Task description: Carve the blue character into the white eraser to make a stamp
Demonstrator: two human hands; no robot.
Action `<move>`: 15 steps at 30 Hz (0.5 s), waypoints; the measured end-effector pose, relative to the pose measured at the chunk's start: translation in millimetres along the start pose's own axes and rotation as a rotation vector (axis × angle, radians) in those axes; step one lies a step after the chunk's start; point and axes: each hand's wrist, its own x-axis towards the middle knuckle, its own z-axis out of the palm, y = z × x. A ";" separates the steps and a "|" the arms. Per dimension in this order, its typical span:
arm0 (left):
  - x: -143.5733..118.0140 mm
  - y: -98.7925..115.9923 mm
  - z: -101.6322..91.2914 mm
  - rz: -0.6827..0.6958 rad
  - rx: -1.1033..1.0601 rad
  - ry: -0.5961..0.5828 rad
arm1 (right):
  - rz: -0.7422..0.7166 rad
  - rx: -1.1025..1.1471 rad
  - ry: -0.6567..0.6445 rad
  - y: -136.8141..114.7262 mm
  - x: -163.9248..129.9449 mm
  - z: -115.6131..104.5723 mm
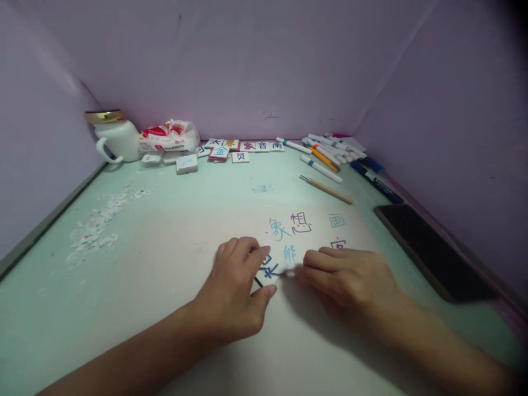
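Note:
My left hand (233,291) steadies a small white block (270,273) on the table, thumb at its near edge and fingers at its far side. A dark blue Chinese character marks the block's top, partly covered by the fingers. Closed in a pinch, my right hand (350,278) grips a thin carving tool (287,273). Its metal tip meets the block's right side; the handle is hidden in the hand. Just beyond both hands, blue and purple characters (300,223) are written on the tabletop.
White shavings (99,225) lie at the left. Along the back stand a white mug (117,140), a tissue pack (169,137) and several character tiles (220,152). Markers (322,169), a wooden-handled tool (330,191) and a phone (429,250) lie at the right. Purple walls surround the table.

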 end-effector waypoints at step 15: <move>-0.4 -2.4 1.1 0.015 0.014 0.025 | 0.260 0.350 -0.130 7.3 -1.2 4.9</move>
